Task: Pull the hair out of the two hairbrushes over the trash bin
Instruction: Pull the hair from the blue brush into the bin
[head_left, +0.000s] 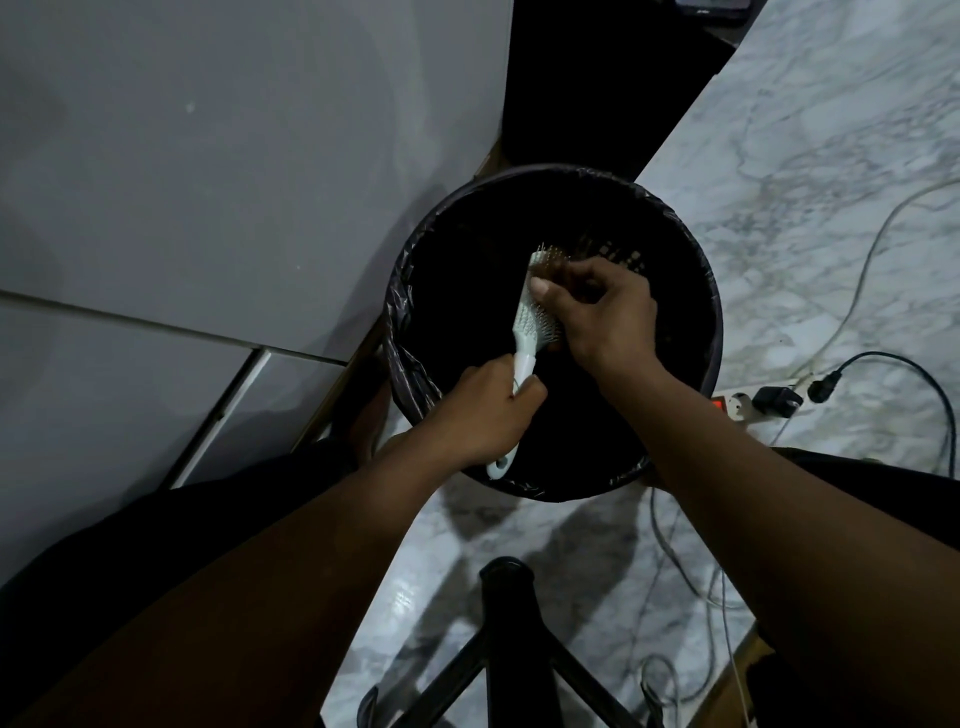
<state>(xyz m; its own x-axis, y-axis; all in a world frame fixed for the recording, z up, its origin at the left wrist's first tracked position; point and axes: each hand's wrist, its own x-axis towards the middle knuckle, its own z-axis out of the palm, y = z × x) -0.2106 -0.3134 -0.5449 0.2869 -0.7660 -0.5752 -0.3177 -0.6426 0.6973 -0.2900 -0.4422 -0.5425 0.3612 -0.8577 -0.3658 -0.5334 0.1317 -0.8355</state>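
Marble floor runs under us, with a grey panel off at ten o'clock and the bin standing just beyond our knees, lined with a dark bag. We hold the brush over the middle of the bin's mouth, its head toward twelve o'clock and its handle toward six. Our left hand is closed round the handle, so the tail end pokes out below the fist. Our right hand sits at three o'clock of the brush head, fingers curled in over the bristles and pinching at a brownish tuft of hair near the top of the head; we cannot tell how much it has caught. A second brush is not something we can make out, though a pale bristly patch shows deep in the bin at one o'clock

What could go wrong, as we judge it: a sharp pull may tear the tuft and leave strands tangled low in the bristles. Loose hair may cling to our fingers instead of falling. If the brush drifts toward nine o'clock, hair could drop on the rim or the floor. A slack left grip under the tug could send the brush into the bin. Cables and a power strip lie at three o'clock, near enough to catch stray strands
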